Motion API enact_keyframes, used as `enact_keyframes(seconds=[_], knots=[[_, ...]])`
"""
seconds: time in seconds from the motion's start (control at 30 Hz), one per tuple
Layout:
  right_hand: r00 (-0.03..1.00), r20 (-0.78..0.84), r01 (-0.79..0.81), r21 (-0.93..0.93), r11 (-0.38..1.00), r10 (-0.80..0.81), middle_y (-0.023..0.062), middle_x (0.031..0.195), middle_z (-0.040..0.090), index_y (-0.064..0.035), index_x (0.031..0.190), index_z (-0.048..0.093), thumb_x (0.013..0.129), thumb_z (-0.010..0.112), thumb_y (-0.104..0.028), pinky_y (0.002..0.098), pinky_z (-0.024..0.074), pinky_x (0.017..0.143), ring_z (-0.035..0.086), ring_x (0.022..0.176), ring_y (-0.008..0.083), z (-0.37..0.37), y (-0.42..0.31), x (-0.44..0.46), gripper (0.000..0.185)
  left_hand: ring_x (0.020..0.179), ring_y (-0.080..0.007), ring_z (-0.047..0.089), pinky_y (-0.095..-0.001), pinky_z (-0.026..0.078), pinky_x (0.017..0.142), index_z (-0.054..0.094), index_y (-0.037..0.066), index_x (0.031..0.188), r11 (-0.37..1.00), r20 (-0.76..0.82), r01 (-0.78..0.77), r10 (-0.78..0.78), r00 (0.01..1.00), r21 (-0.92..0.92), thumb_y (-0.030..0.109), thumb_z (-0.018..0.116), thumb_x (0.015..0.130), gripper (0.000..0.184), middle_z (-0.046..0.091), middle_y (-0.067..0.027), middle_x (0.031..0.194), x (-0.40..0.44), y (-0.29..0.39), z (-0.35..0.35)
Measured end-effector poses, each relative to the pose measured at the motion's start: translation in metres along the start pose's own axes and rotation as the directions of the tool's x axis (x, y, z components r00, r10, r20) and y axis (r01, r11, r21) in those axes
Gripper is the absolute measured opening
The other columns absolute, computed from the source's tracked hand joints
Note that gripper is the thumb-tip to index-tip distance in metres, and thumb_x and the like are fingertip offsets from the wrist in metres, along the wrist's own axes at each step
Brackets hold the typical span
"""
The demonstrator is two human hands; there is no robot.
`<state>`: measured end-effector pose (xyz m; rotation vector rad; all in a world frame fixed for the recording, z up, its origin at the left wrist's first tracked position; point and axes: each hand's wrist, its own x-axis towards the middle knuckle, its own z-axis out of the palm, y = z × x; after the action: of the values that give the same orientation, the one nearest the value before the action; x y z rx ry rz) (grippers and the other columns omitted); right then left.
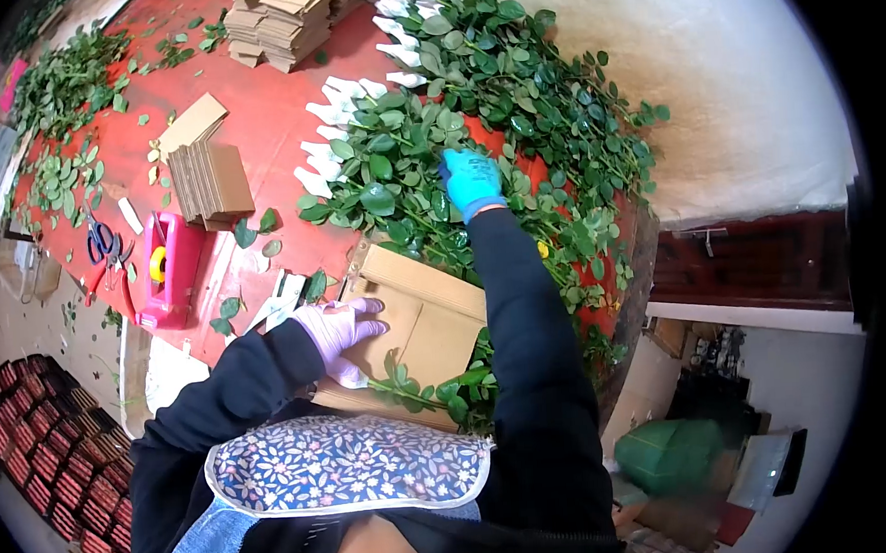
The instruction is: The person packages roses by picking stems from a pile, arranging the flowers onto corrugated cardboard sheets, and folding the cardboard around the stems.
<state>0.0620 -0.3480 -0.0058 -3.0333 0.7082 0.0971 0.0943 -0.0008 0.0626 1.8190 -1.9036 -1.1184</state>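
Observation:
My left hand (341,332), in a lilac glove, lies on a brown cardboard piece (416,328) with its fingers apart. Beside its lower edge a leafy stem (404,387) runs across the cardboard to the right. My right hand (471,178), in a blue glove, is over the nearer row of leafy stems (382,170), its fingers curled in among the leaves; what they grip is hidden. White sleeves (322,161) cover the heads at the left ends of these stems. A second row of sleeved stems (497,58) lies behind.
On the red table (292,174) are a small cardboard stack (213,183), a taller stack (285,24), a pink tape dispenser (169,271), scissors (100,239), red-handled cutters (113,279) and loose leaves (67,176). A green bundle (668,455) stands at the lower right.

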Motion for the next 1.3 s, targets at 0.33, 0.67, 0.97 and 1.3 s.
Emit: enact_keyframes(seconds=[0.33,0.67,0.97,1.3], knots=[[0.828,-0.541,0.215,0.550,0.807,0.148,0.0128,0.114,0.065,-0.0060,0.115,0.063,0.090,0.066,-0.026,0.0376,0.0520,0.083,0.065,0.097,0.0253,-0.097,0.037,-0.133,0.032,0.125,-0.0344,0.053,-0.0423,0.045,0.103,0.053,0.013,0.138,1.000,-0.023,-0.013,0.013,1.000,-0.010,0.037,0.084,0.065,0.082,0.043,-0.0111,0.148,0.002,-0.006,0.005],[0.333,-0.834,0.186,0.516,0.836,0.440,0.0104,0.105,0.065,-0.0017,0.111,0.059,0.094,0.055,-0.013,0.0363,0.0502,0.085,0.063,0.092,0.0224,-0.262,0.150,-0.277,0.020,0.131,-0.0332,0.048,-0.0403,0.042,0.109,0.044,0.014,0.145,0.999,0.030,0.045,-0.045,0.999,-0.011,0.032,0.086,0.062,0.095,0.043,-0.0106,0.148,0.003,-0.009,0.000],[0.935,0.327,-0.353,0.854,0.382,0.135,0.0072,0.101,0.066,-0.0025,0.119,0.062,0.091,0.056,0.002,0.0312,0.0510,0.079,0.063,0.090,0.0182,-0.161,0.076,-0.358,0.030,0.112,-0.0348,0.060,-0.0389,0.050,0.093,0.021,0.010,0.155,0.972,-0.148,-0.026,-0.009,0.989,-0.235,0.028,0.091,0.056,0.122,0.057,-0.0172,0.125,-0.001,-0.017,0.003],[0.697,0.635,-0.362,0.713,0.600,-0.334,0.0109,0.084,0.064,-0.0005,0.095,0.064,0.086,0.061,-0.004,0.0309,0.0502,0.072,0.059,0.075,0.0217,-0.048,0.048,-0.324,0.010,0.116,-0.0392,0.057,-0.0425,0.047,0.096,0.024,0.010,0.154,0.971,-0.080,-0.006,-0.013,0.997,-0.237,0.021,0.091,0.053,0.121,0.054,-0.0213,0.128,0.004,-0.022,0.004]])
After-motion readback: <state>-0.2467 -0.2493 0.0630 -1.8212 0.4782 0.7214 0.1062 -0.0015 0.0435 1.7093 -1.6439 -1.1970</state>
